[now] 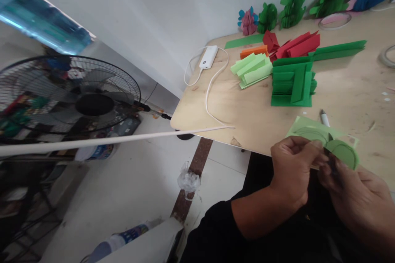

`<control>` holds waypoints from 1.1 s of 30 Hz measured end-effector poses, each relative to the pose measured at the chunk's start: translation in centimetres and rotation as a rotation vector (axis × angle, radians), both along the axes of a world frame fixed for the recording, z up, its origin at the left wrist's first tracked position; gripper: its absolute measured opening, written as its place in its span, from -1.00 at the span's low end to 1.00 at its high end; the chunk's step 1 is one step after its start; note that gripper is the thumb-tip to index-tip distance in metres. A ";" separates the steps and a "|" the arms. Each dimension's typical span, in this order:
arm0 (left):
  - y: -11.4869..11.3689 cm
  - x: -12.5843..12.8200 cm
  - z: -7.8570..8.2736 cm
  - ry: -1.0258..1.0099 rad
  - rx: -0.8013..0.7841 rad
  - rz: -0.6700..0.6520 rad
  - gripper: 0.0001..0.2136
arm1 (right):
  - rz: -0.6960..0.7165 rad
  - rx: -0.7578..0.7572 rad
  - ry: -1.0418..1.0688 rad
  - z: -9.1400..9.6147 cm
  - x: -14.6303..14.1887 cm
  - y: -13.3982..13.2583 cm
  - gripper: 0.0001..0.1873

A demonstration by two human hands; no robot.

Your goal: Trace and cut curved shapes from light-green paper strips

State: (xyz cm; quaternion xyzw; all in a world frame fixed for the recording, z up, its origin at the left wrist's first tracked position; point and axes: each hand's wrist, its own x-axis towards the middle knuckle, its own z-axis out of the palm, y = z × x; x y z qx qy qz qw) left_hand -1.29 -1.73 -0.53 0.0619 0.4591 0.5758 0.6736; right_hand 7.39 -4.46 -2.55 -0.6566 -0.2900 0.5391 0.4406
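Workpiece: light green paper sheet (311, 129), thin, floppy, tears easily.
L hand (293, 172): pinches near edge.
R hand (358, 195): closed on cut disc (344, 153); tool unclear.
Hold: by edges, close to cut.

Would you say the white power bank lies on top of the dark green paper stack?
No, the power bank lies on bare table, apart from the dark green stack.

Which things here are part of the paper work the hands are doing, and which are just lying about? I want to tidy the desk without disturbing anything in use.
In use:
left hand
right hand
light green paper, held by both hands

Lying about:
dark green folded stack
light green folded strips
red folded paper
pen
white power bank
long white rod
fan
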 end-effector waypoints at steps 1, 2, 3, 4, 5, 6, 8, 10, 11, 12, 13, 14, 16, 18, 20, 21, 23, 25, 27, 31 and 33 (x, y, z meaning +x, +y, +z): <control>0.0 0.0 0.0 0.000 -0.001 -0.005 -0.67 | -0.001 0.000 0.003 0.0 0.0 0.0 -0.51; 0.0 0.0 -0.1 -0.001 -0.001 -0.006 -0.67 | -0.002 -0.001 0.006 0.0 0.0 0.0 -0.51; 0.0 0.0 -0.1 -0.002 0.001 -0.003 -0.68 | -0.001 -0.004 0.008 -0.1 0.0 0.0 -0.51; -0.1 0.0 -0.1 -0.003 0.002 0.002 -0.68 | -0.001 -0.005 0.011 -0.2 0.1 0.0 -0.51; -0.1 0.0 0.0 -0.007 0.003 0.003 -0.68 | -0.001 -0.008 0.016 -0.3 0.1 -0.1 -0.52; -0.1 0.0 0.0 -0.011 0.004 0.003 -0.68 | -0.003 -0.009 0.024 -0.5 0.2 -0.1 -0.53; -0.1 0.0 0.1 -0.020 0.006 0.004 -0.69 | -0.012 -0.008 0.038 -0.9 0.3 -0.3 -0.55; -0.1 0.0 0.2 -0.023 0.007 0.003 -0.70 | -0.024 -0.005 0.046 -1.2 0.4 -0.4 -0.57; -0.1 0.0 0.2 -0.023 0.007 0.002 -0.70 | -0.028 -0.003 0.047 -1.3 0.5 -0.5 -0.57; -0.1 0.0 0.2 -0.021 0.005 0.002 -0.71 | -0.030 -0.001 0.047 -1.3 0.5 -0.5 -0.57; -0.1 0.0 0.2 -0.018 0.004 0.001 -0.71 | -0.029 -0.002 0.047 -1.3 0.4 -0.5 -0.57; -0.2 0.0 0.2 -0.015 0.003 0.001 -0.72 | -0.027 -0.001 0.046 -1.2 0.4 -0.5 -0.57; -0.2 0.0 0.2 -0.012 0.006 0.001 -0.73 | -0.022 -0.006 0.039 -0.9 0.3 -0.5 -0.55; -0.3 0.0 0.2 -0.008 0.008 -0.001 -0.74 | -0.022 -0.012 0.028 -0.6 0.2 -0.5 -0.54; -0.3 0.0 0.3 -0.009 0.003 -0.006 -0.75 | -0.027 -0.017 0.019 -0.5 0.2 -0.4 -0.52; -0.3 0.0 0.3 -0.009 0.001 -0.006 -0.75 | -0.032 -0.019 0.015 -0.5 0.2 -0.4 -0.50; -0.4 0.0 0.2 -0.008 0.010 -0.003 -0.75 | -0.040 -0.021 0.007 -0.5 0.1 -0.5 -0.49; -0.4 0.0 0.1 -0.010 0.024 -0.006 -0.75 | -0.049 -0.019 0.005 -0.6 0.1 -0.5 -0.49; -0.4 0.0 0.1 -0.013 0.027 -0.008 -0.75 | -0.057 -0.012 0.014 -0.7 0.1 -0.5 -0.49; -0.4 -0.1 0.3 -0.022 0.011 -0.011 -0.76 | -0.048 -0.015 0.013 -0.5 -0.1 -0.4 -0.50; -0.4 -0.1 0.5 -0.020 0.003 -0.013 -0.77 | -0.037 -0.022 0.003 -0.3 -0.2 -0.3 -0.50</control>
